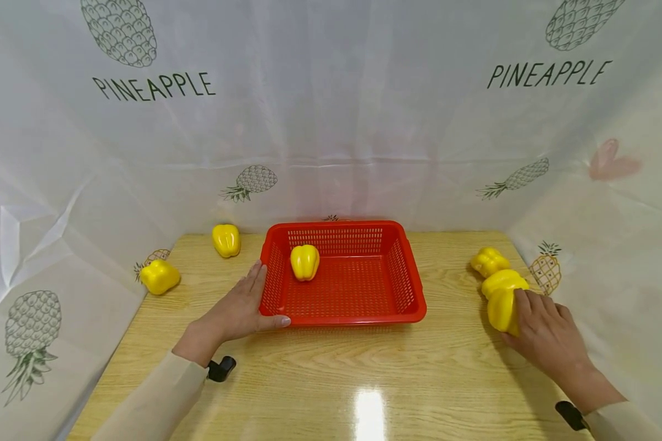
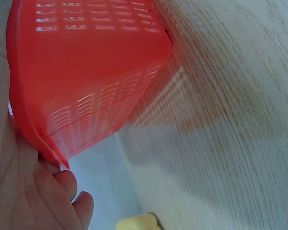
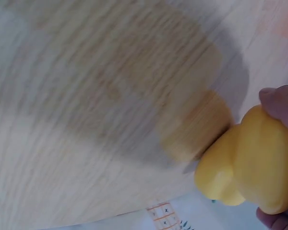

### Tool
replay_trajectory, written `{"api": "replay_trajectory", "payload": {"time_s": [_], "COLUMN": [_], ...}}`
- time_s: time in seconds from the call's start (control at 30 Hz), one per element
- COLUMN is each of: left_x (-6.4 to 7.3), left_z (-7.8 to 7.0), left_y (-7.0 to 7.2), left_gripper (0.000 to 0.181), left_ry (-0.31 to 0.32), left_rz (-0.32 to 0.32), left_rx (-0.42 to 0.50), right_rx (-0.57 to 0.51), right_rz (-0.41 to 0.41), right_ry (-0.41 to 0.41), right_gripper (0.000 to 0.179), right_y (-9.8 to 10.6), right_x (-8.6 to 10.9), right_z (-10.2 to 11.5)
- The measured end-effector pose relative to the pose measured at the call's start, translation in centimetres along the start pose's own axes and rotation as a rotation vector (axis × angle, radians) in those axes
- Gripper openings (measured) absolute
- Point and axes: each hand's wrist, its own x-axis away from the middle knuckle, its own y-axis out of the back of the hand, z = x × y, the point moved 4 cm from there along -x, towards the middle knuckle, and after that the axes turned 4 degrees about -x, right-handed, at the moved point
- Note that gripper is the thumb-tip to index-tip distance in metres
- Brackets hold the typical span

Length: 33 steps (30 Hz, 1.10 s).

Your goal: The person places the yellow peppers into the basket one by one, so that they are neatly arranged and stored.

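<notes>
My right hand (image 1: 548, 334) grips a yellow bell pepper (image 1: 502, 309) at the right of the table, thumb on its near side and fingers over it. In the right wrist view this bell pepper (image 3: 266, 160) overlaps another one. Just behind it in the head view are a second bell pepper (image 1: 504, 282) and a third bell pepper (image 1: 489, 261). My left hand (image 1: 241, 312) rests on the near left corner of a red plastic basket (image 1: 342, 320), fingers along the left rim and thumb along the front. Inside the basket a yellow bell pepper (image 1: 305, 263) stands towards the left.
On the left of the wooden table (image 1: 320, 380) are two more yellow peppers, one pepper (image 1: 226, 240) near the back and another pepper (image 1: 160, 277) at the left edge. A white pineapple-print sheet (image 1: 353, 122) hangs behind the table and along both sides.
</notes>
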Motion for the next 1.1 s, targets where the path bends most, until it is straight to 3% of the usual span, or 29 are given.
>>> {"api": "replay_trajectory", "payload": {"time_s": [0.17,0.5,1.1], "left_x": [0.0,0.2,0.3], "left_z": [0.0,-0.1,-0.5], "left_y": [0.1,0.4,0.7], "left_gripper": [0.14,0.139,0.139], "left_ry": [0.002,0.009,-0.019], "left_rz": [0.004,0.008,-0.022], "left_rx": [-0.001,0.003,-0.066], "right_rx": [-0.031,-0.032,-0.034], "right_rz": [0.044,-0.084,-0.125], "right_ry": [0.014,0.125,0.218], "right_gripper": [0.114,0.103,0.088], "right_y": [-0.2,-0.6,-0.8], "right_x": [-1.2,-4.7,-10.2], "right_z": [0.6,2.0,3.5]}}
